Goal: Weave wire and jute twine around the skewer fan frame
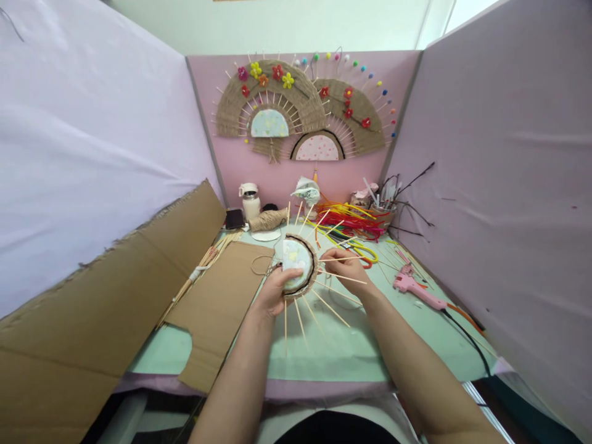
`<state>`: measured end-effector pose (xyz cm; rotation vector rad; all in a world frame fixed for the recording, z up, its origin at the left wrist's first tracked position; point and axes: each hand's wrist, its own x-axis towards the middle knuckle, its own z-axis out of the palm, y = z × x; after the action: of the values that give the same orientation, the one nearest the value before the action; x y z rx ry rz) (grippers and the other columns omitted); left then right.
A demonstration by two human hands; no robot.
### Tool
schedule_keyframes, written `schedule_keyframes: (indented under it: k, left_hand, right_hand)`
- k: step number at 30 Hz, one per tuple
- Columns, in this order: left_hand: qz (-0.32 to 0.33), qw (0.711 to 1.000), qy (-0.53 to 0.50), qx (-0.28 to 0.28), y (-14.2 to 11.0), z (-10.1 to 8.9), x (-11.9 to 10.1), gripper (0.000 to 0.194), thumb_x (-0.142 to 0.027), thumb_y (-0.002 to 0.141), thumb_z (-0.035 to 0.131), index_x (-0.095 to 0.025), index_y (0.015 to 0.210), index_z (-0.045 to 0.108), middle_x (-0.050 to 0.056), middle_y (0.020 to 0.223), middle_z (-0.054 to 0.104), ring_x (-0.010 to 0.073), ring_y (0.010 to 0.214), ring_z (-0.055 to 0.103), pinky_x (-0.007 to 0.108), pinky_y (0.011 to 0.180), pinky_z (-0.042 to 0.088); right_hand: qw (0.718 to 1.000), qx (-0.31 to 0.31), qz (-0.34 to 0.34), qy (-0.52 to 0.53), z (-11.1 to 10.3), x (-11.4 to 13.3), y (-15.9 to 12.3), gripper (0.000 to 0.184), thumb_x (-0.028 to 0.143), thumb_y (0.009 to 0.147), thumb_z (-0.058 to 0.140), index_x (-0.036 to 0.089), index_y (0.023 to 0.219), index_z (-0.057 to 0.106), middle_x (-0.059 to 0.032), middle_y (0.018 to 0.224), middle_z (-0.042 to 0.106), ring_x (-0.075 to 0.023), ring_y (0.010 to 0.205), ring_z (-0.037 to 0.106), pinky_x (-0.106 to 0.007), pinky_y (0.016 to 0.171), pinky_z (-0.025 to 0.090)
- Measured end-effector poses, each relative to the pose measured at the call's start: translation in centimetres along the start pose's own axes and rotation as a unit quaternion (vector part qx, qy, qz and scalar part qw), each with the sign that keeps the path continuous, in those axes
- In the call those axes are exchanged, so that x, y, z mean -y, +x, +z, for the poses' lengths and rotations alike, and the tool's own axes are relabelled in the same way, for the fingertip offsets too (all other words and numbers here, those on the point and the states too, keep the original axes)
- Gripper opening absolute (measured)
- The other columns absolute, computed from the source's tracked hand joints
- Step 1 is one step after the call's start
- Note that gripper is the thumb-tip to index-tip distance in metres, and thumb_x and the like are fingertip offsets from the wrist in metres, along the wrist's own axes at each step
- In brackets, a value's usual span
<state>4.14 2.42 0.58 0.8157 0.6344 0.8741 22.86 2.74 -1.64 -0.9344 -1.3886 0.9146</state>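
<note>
My left hand (274, 290) grips a half-round craft piece (294, 254), its thumb pressed on the pale blue patterned face. Brown twine and a black line edge the curved rim, which points right. Thin wooden sticks (329, 306) fan outward from that rim. Among the sticks on the right side, my right hand (345, 266) has its fingers pinched on a thin twine (329, 280). A faint loop of it hangs below the hand; the fingertips are partly hidden. Another twine loop (253, 265) shows left of the piece.
Cardboard (222, 296) and a bundle of sticks (197, 272) lie on the left. A pink glue gun (419, 290) with a black cord rests at right. Behind are a twine skein (268, 220), pipe cleaners (351, 221), a white bottle (250, 203) and twig container (382, 217). Fan decorations (226, 117) hang behind.
</note>
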Motion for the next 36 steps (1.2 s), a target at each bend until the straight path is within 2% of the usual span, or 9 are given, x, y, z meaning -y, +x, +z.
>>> schedule_keyframes:
  k: [4,9,16,22,25,30,33,36]
  left_hand:
    - [0.004,0.999,-0.003,0.04,0.1,0.2,0.1,0.038,-0.017,0.064,0.067,-0.005,0.1,0.067,0.014,0.089,0.072,0.0154,0.064,0.064,0.022,0.055,0.047]
    - [0.011,0.997,-0.023,0.072,0.2,0.1,0.3,0.043,-0.013,0.063,0.067,-0.005,0.106,0.065,0.015,0.098,0.071,0.0152,0.065,0.065,0.022,0.055,0.046]
    - [-0.008,0.997,-0.055,0.051,0.3,-0.1,0.3,0.038,-0.009,0.062,0.065,-0.005,0.1,0.066,0.014,0.092,0.072,0.0155,0.064,0.065,0.022,0.054,0.049]
    - [-0.001,0.996,-0.083,0.016,0.3,-0.3,-0.3,0.044,-0.008,0.064,0.061,-0.005,0.108,0.062,0.013,0.092,0.072,0.0161,0.066,0.066,0.023,0.055,0.052]
    - [0.015,0.997,-0.081,-0.001,0.5,-0.4,-0.5,0.048,-0.009,0.066,0.06,-0.006,0.113,0.059,0.013,0.095,0.072,0.0157,0.065,0.066,0.023,0.056,0.051]
    - [0.022,0.999,-0.037,-0.011,0.6,-0.4,-0.3,0.039,-0.01,0.064,0.064,-0.005,0.102,0.064,0.013,0.092,0.072,0.0139,0.064,0.065,0.02,0.055,0.049]
    - [0.003,1.0,-0.018,0.008,0.4,-0.3,-0.2,0.036,-0.01,0.061,0.066,-0.005,0.096,0.066,0.014,0.09,0.072,0.016,0.068,0.066,0.022,0.059,0.049]
    - [-0.007,0.999,-0.005,0.037,0.1,-0.3,-0.2,0.039,-0.011,0.059,0.068,-0.005,0.097,0.067,0.015,0.092,0.072,0.0194,0.074,0.067,0.025,0.063,0.049]
  right_hand:
    - [0.988,-0.082,-0.096,-0.084,0.2,0.3,-0.1,0.016,0.034,0.076,0.064,0.019,0.071,0.067,-0.0029,0.07,0.064,-0.0151,0.064,0.056,-0.029,0.06,0.043]
    - [0.974,-0.113,-0.146,-0.129,0.5,0.5,-0.4,0.013,0.031,0.078,0.064,0.021,0.07,0.068,-0.0027,0.065,0.065,-0.0164,0.063,0.058,-0.03,0.061,0.045]
    - [0.972,-0.144,-0.136,-0.128,0.2,0.0,-0.3,0.017,0.036,0.076,0.065,0.02,0.071,0.066,-0.0027,0.068,0.063,-0.0156,0.061,0.057,-0.029,0.058,0.045]
    - [0.944,-0.242,-0.144,-0.169,-1.2,0.5,0.1,0.016,0.033,0.075,0.065,0.018,0.069,0.063,0.0024,0.059,0.055,-0.0105,0.052,0.044,-0.024,0.051,0.036]
    - [0.938,-0.273,-0.156,-0.146,-2.0,0.7,0.3,0.014,0.033,0.077,0.063,0.018,0.074,0.062,0.0014,0.064,0.056,-0.0122,0.058,0.048,-0.025,0.056,0.039]
    - [0.928,-0.286,-0.186,-0.149,-2.7,1.2,0.4,0.014,0.034,0.08,0.059,0.02,0.08,0.062,-0.0034,0.078,0.059,-0.0167,0.074,0.054,-0.03,0.068,0.043]
    - [0.939,-0.285,-0.146,-0.123,-3.1,1.2,0.6,0.018,0.037,0.078,0.06,0.019,0.08,0.062,-0.0039,0.078,0.06,-0.0164,0.07,0.053,-0.029,0.063,0.043]
    - [0.959,-0.254,-0.093,-0.09,-3.3,0.7,0.9,0.022,0.04,0.077,0.06,0.018,0.08,0.062,-0.0019,0.072,0.059,-0.0137,0.06,0.049,-0.026,0.056,0.04]
